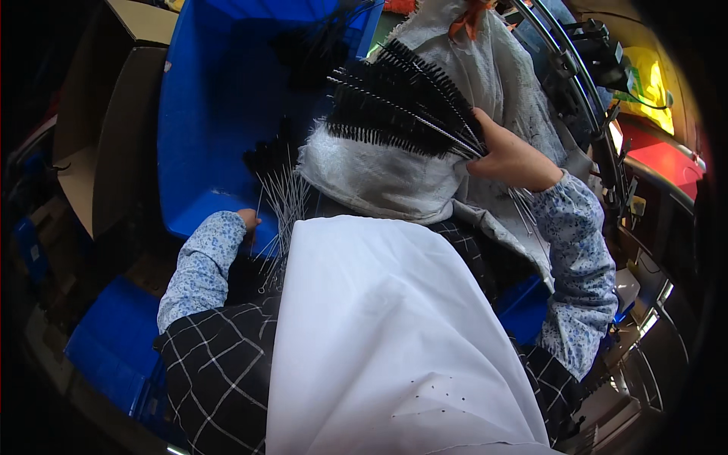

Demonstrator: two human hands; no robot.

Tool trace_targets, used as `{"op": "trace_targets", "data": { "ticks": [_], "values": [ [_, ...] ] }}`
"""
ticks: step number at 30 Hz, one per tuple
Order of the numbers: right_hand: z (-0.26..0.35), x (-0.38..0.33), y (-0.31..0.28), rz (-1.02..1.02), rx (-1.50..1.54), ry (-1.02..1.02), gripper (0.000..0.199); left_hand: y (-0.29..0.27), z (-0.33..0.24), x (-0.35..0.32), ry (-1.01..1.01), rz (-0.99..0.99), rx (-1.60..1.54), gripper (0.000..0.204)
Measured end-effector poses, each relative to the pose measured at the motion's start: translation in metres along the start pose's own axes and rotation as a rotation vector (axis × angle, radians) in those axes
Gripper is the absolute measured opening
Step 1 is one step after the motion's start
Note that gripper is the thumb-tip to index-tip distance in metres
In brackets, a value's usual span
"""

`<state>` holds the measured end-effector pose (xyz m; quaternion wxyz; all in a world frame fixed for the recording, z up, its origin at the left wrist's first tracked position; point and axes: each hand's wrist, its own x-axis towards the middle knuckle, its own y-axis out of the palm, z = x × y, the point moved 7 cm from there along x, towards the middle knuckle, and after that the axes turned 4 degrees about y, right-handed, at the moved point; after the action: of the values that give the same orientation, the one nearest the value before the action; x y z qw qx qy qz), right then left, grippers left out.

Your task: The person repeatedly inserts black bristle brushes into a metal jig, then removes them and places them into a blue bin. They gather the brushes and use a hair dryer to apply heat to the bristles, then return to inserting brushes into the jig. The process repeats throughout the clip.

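My right hand (512, 155) is closed around a bunch of black wire brushes (402, 102). Their bristle ends fan out to the left, above a pale woven sack (371, 174), and the wire ends stick out below the hand. At the near edge of a big blue bin (178, 152), my left hand (249, 218) is beside a second bundle of brushes, whose thin wire handles (284, 201) point toward me. Sleeve and shadow hide most of the left fingers, so whether they grip anything does not show. More dark brushes (315, 45) lie deeper in the bin.
An open cardboard box (117, 129) stands left of the bin. Smaller blue bins sit low at the left (114, 341) and right (523, 307). A curved metal frame (580, 72) rises beyond my right arm, near a yellow bag (648, 87). White cloth (379, 318) covers my lap.
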<state>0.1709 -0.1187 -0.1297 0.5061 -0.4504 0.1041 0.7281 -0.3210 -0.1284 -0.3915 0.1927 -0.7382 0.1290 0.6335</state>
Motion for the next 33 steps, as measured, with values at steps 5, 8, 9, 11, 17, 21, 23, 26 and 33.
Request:
{"op": "trace_targets", "data": {
  "ticks": [5, 8, 9, 11, 17, 21, 23, 26, 33],
  "values": [
    [0.014, -0.003, -0.024, -0.033, 0.087, -0.025, 0.053, -0.070, -0.051, -0.067, -0.180, -0.227, 0.031, 0.041],
    [0.053, -0.010, -0.025, -0.074, 0.258, -0.251, 0.037, -0.151, -0.090, -0.105, 0.327, -0.856, -0.736, 0.040],
    [0.071, -0.008, -0.027, -0.065, 0.318, -0.354, 0.031, -0.175, -0.131, -0.133, 0.546, -0.814, -0.952, 0.042],
    [0.099, 0.000, -0.037, -0.118, 0.419, -0.526, 0.023, -0.214, -0.218, -0.194, 0.924, -0.668, -1.063, 0.068],
    [0.134, 0.002, -0.017, -0.206, 0.758, -0.748, 0.008, -0.223, -0.306, -0.212, 1.191, -0.660, -1.216, 0.060],
    [0.070, 0.011, 0.045, -0.395, 0.811, -0.591, 0.061, -0.160, -0.305, -0.159, 0.873, -0.624, -1.208, 0.044],
    [0.049, 0.013, 0.084, -0.427, 0.668, -0.641, 0.062, -0.139, -0.307, -0.163, 0.921, -0.699, -1.185, 0.052],
    [0.053, 0.017, 0.096, -0.355, 0.663, -0.541, 0.065, -0.133, -0.299, -0.162, 0.869, -0.773, -1.116, 0.056],
    [0.120, 0.030, 0.083, -0.183, 0.726, -0.722, 0.083, -0.177, -0.283, -0.211, 0.972, -1.166, -1.165, 0.053]
  ]
}}
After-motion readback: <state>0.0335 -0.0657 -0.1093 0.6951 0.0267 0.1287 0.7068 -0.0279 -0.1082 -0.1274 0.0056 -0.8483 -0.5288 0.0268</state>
